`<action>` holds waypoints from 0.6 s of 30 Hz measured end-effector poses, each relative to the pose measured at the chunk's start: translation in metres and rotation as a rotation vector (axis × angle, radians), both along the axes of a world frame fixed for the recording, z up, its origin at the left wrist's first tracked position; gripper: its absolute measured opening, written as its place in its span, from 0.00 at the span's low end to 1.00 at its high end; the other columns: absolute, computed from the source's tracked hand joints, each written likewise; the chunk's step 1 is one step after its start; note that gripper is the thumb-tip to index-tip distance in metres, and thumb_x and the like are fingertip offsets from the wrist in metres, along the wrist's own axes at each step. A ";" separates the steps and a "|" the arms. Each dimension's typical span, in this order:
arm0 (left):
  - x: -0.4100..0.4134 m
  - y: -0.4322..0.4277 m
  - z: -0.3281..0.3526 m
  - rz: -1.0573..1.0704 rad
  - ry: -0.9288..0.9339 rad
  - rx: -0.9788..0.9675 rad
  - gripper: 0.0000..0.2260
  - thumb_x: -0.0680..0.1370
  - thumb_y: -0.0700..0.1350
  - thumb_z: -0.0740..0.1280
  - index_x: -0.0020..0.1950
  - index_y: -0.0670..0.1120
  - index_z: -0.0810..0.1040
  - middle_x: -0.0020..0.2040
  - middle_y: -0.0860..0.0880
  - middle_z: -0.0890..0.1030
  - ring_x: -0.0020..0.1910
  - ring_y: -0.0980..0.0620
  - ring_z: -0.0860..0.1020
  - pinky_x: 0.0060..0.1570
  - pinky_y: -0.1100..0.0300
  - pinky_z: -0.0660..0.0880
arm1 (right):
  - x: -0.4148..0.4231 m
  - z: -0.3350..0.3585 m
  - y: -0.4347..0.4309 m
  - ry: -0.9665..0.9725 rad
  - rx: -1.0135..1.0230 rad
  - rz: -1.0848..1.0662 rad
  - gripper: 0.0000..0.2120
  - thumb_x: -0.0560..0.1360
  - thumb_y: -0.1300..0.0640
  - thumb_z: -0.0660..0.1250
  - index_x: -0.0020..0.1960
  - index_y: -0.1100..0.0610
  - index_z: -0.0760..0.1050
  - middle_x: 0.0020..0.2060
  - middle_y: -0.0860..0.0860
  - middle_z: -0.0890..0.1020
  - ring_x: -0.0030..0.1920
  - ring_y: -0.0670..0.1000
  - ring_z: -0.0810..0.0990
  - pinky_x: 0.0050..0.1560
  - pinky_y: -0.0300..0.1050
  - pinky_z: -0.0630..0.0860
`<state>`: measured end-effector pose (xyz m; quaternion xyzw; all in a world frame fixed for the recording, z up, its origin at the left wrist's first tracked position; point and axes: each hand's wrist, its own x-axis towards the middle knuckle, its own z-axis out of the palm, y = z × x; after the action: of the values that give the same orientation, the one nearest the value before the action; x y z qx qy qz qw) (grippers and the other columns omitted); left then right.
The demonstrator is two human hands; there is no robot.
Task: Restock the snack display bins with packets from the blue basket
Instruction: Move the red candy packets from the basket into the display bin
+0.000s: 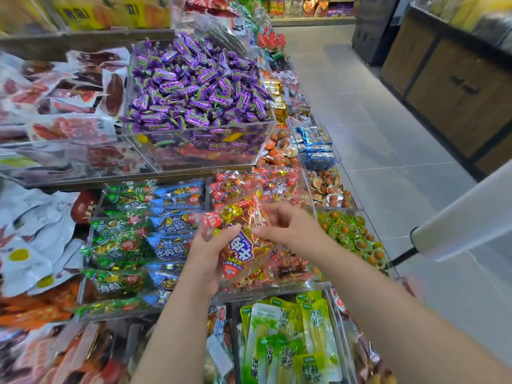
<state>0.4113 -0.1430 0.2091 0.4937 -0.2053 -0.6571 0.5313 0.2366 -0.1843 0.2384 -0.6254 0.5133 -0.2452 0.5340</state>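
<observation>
Head view: you are holding one red packet [239, 252] in both hands, just above the clear bin [266, 289] that is already carrying matching red packets. Your left hand [205, 253] is gripping it from the left and underneath, thumb curling over the top face. Your right hand [279, 225] is pinching the far right edge between thumb and fingertips. The packet is lying between the two hands, its long axis running roughly from far to near and tilting a little leftward at the far end. The bin is sitting directly below and slightly beyond your fingers, so the drop is looking short, with the left hand carrying most of the packet. The packet itself is showing clear crinkly film, red ends, a blue-and-white printed label and gold-wrapped sweets inside, and it is looking soft and slippery. The blue basket is not showing anywhere here.
</observation>
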 end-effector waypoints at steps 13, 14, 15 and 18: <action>-0.005 0.025 -0.007 0.107 0.152 0.170 0.43 0.61 0.53 0.76 0.73 0.45 0.66 0.65 0.39 0.76 0.59 0.37 0.78 0.42 0.41 0.80 | -0.006 -0.006 0.022 -0.845 0.414 -0.505 0.33 0.72 0.70 0.68 0.63 0.45 0.55 0.40 0.56 0.77 0.32 0.51 0.78 0.30 0.46 0.79; -0.006 0.026 -0.007 0.100 0.147 0.155 0.44 0.62 0.52 0.76 0.75 0.44 0.63 0.67 0.39 0.75 0.61 0.36 0.77 0.47 0.37 0.79 | -0.007 -0.008 0.026 -0.787 0.369 -0.503 0.38 0.70 0.71 0.69 0.61 0.39 0.54 0.43 0.56 0.77 0.34 0.52 0.79 0.36 0.51 0.80; -0.008 0.027 -0.006 0.092 0.133 0.143 0.44 0.62 0.51 0.76 0.75 0.44 0.63 0.67 0.38 0.74 0.61 0.36 0.76 0.51 0.35 0.77 | -0.007 -0.009 0.029 -0.742 0.333 -0.494 0.41 0.68 0.71 0.72 0.61 0.35 0.55 0.49 0.58 0.76 0.41 0.55 0.81 0.44 0.56 0.81; -0.015 0.031 -0.002 0.069 0.114 0.101 0.36 0.62 0.47 0.76 0.69 0.44 0.71 0.58 0.38 0.81 0.52 0.36 0.82 0.44 0.39 0.79 | -0.002 -0.009 0.040 -0.656 0.284 -0.430 0.34 0.63 0.66 0.77 0.58 0.39 0.68 0.55 0.60 0.76 0.51 0.59 0.81 0.53 0.60 0.78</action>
<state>0.3968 -0.1118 0.2068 0.4883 -0.1242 -0.6752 0.5387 0.2348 -0.1439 0.2298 -0.3129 0.4634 -0.4641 0.6870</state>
